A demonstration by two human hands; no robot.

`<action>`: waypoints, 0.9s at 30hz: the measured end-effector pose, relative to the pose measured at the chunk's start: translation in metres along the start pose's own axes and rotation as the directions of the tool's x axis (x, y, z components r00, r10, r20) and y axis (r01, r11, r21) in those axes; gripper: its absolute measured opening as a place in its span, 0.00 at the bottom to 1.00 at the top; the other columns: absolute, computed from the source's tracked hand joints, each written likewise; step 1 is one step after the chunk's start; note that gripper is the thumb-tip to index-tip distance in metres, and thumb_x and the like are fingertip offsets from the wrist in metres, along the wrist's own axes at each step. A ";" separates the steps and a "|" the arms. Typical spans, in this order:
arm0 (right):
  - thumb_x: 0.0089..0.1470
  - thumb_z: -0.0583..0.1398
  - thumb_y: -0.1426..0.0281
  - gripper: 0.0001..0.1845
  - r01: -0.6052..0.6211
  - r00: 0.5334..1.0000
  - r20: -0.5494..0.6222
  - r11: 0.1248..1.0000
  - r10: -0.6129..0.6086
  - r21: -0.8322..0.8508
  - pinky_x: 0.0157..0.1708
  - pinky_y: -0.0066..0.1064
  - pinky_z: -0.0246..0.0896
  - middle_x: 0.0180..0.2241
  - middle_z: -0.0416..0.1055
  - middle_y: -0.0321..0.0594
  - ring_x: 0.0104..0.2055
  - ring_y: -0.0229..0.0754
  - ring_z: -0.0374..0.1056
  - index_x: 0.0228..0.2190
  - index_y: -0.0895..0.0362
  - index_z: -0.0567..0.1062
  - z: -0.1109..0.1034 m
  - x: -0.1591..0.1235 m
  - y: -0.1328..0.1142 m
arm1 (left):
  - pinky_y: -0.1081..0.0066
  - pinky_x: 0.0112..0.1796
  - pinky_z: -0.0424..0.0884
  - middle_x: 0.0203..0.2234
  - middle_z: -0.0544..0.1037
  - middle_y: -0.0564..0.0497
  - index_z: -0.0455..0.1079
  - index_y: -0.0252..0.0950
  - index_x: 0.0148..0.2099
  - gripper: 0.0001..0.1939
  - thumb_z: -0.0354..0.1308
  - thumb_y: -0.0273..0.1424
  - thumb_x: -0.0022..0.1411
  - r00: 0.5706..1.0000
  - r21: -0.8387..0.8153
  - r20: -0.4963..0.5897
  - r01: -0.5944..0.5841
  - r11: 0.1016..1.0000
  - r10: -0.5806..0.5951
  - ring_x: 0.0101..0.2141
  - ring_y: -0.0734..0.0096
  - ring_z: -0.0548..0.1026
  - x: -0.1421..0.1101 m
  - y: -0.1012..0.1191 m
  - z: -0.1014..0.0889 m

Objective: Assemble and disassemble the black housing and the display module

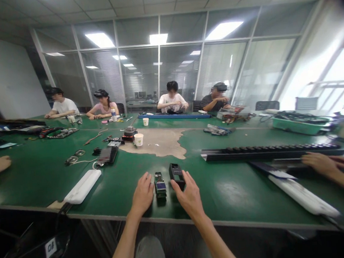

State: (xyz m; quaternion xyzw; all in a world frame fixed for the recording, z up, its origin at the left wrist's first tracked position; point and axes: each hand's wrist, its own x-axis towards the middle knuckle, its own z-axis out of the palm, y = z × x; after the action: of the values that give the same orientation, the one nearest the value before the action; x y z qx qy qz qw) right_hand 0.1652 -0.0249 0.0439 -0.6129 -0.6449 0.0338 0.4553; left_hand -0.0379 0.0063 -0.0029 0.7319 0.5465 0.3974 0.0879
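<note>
A small circuit board assembly with a little display stands on the green table in front of me. Just left of it rests my left hand, fingers stretched out towards the board and holding nothing. My right hand has its thumb and fingers around the near end of a black plastic housing, which has a rectangular opening in its face. The housing is to the right of the board, apart from it. My right fingertips are partly hidden along the housing's far side.
White power strips lie left and right. A long black slotted rail runs at right, near a co-worker's hands. Paper cups, glasses and a green bin of cables stand farther off. Several people sit opposite.
</note>
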 end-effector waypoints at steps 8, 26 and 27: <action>0.53 0.58 0.52 0.41 0.000 0.991 0.131 0.976 0.030 -0.217 0.60 0.52 0.49 0.58 0.63 0.58 0.64 0.59 0.53 0.58 0.68 0.63 0.003 -0.021 0.029 | 0.57 0.61 0.55 0.59 0.67 0.43 0.68 0.35 0.58 0.23 0.42 0.40 0.70 0.998 0.042 0.055 -0.010 0.999 0.008 0.61 0.61 0.61 0.003 0.003 -0.001; 0.54 0.56 0.55 0.35 -0.065 0.989 0.127 0.997 0.071 -0.052 0.60 0.47 0.50 0.56 0.66 0.55 0.62 0.54 0.57 0.57 0.64 0.65 -0.006 -0.012 0.017 | 0.60 0.62 0.55 0.61 0.65 0.42 0.60 0.32 0.63 0.27 0.40 0.40 0.70 0.998 -0.005 0.041 0.040 0.999 -0.039 0.61 0.65 0.61 0.001 0.004 -0.002; 0.54 0.56 0.54 0.35 -0.064 0.991 0.117 0.998 0.064 0.003 0.59 0.45 0.53 0.55 0.67 0.54 0.61 0.53 0.60 0.56 0.64 0.66 -0.009 -0.009 0.012 | 0.60 0.62 0.55 0.61 0.65 0.42 0.60 0.32 0.63 0.27 0.39 0.41 0.70 0.998 -0.011 0.041 0.040 0.999 -0.039 0.61 0.64 0.61 0.001 0.004 -0.002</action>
State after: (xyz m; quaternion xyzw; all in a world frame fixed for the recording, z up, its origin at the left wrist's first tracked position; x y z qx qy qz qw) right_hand 0.1785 -0.0336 0.0373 -0.6287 -0.6504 0.0865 0.4175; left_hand -0.0364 0.0052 0.0011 0.7285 0.5566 0.3836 0.1111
